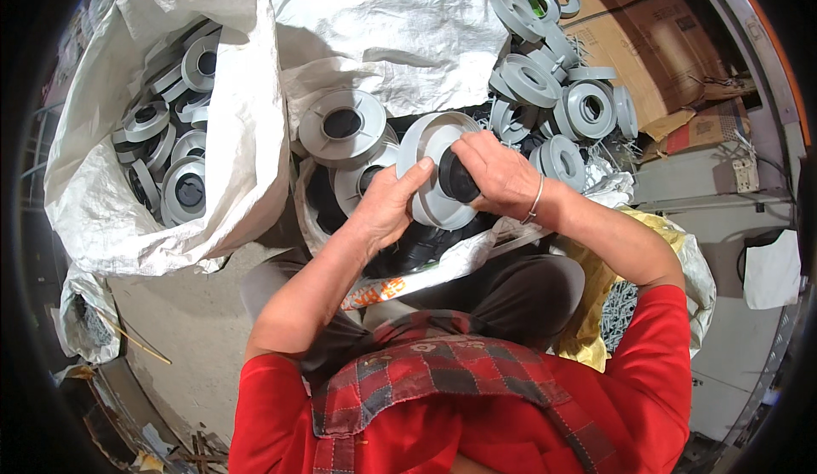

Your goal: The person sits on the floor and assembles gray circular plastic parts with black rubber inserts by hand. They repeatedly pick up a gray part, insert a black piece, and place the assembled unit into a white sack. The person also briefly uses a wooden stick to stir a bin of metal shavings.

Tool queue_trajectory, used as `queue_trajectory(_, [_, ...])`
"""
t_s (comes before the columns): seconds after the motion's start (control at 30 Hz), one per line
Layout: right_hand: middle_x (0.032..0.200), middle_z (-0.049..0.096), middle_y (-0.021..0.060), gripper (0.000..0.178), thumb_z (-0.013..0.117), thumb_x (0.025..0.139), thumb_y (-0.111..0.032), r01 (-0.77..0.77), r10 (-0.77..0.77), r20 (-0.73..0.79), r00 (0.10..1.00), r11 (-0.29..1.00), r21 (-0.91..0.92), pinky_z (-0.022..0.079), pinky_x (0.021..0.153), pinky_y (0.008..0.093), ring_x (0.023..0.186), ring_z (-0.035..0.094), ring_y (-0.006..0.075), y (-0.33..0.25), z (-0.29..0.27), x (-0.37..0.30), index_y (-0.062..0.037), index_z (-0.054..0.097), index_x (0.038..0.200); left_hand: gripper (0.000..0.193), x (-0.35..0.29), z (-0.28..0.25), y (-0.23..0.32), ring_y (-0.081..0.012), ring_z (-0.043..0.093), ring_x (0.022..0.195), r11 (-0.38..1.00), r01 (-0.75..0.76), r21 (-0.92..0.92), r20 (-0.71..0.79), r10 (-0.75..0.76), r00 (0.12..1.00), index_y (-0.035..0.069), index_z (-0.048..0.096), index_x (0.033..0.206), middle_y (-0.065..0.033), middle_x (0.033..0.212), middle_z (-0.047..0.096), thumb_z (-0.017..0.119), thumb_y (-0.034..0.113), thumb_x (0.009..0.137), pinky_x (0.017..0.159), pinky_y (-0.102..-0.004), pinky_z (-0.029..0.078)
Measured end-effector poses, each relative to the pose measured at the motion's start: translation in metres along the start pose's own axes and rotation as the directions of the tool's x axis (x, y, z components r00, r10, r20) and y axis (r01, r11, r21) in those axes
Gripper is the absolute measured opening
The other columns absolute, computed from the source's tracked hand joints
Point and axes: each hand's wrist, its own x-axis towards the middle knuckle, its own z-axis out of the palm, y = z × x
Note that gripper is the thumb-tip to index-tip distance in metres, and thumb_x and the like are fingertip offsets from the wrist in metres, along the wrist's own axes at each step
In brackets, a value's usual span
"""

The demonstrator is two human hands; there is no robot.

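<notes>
My left hand (390, 206) grips the near-left rim of a round grey plastic flange (428, 144), thumb on its face. My right hand (504, 174) is closed around a black round cup-like insert (459, 181) at the flange's middle; whether the insert is seated in the hole is hidden by the fingers. The flange is tilted up above an open white sack (442, 271) in front of my lap, where black parts lie. Just left of it, another grey flange (342, 127) with a dark centre rests on a further one (351, 186).
A tall white woven sack (255, 146) at left holds several grey flanges with black centres (184, 191). Loose grey rings (587, 110) are heaped at the far right, beside cardboard (642, 40). A yellow-lined bag (587, 325) of small grey pieces stands by my right elbow.
</notes>
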Motion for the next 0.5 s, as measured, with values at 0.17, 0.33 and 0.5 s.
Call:
queue_trajectory(0.17, [0.100, 0.057, 0.0190, 0.069, 0.080, 0.066, -0.032, -0.425, 0.493, -0.043, 0.869, 0.788, 0.445, 0.050, 0.074, 0.0374, 0.085, 0.059, 0.0310, -0.002, 0.020, 0.000, 0.0045, 0.047, 0.114, 0.038, 0.002, 0.000, -0.013, -0.0135, 0.057, 0.089, 0.976, -0.152, 0.154, 0.002, 0.153, 0.988, -0.003, 0.053, 0.115, -0.0051, 0.104, 0.060, 0.060, 0.027, 0.092, 0.081, -0.0297, 0.048])
queue_trajectory(0.33, [0.073, 0.064, 0.0168, 0.072, 0.073, 0.075, -0.048, -0.880, 0.495, 0.750, 0.439, 0.067, 0.470, 0.052, 0.055, 0.0420, 0.057, 0.064, 0.0257, 0.029, 0.004, 0.002, 0.0128, 0.052, 0.106, 0.039, 0.004, -0.005, -0.011, -0.0096, 0.054, 0.084, 0.907, -0.180, 0.380, -0.022, 0.203, 0.979, -0.002, 0.055, 0.113, -0.0026, 0.096, 0.060, 0.062, 0.029, 0.090, 0.073, -0.0253, 0.046])
queue_trajectory(0.5, [0.077, 0.065, 0.0201, 0.073, 0.056, 0.079, -0.063, -0.671, 0.499, 0.541, 0.677, 0.117, 0.732, 0.053, 0.056, 0.0347, 0.065, 0.065, 0.0271, 0.016, 0.028, -0.005, 0.0091, 0.055, 0.091, 0.036, 0.002, 0.001, -0.015, -0.0081, 0.053, 0.079, 0.866, -0.188, 0.464, -0.075, 0.250, 0.965, -0.001, 0.055, 0.111, -0.0014, 0.092, 0.060, 0.065, 0.025, 0.088, 0.070, -0.0248, 0.045])
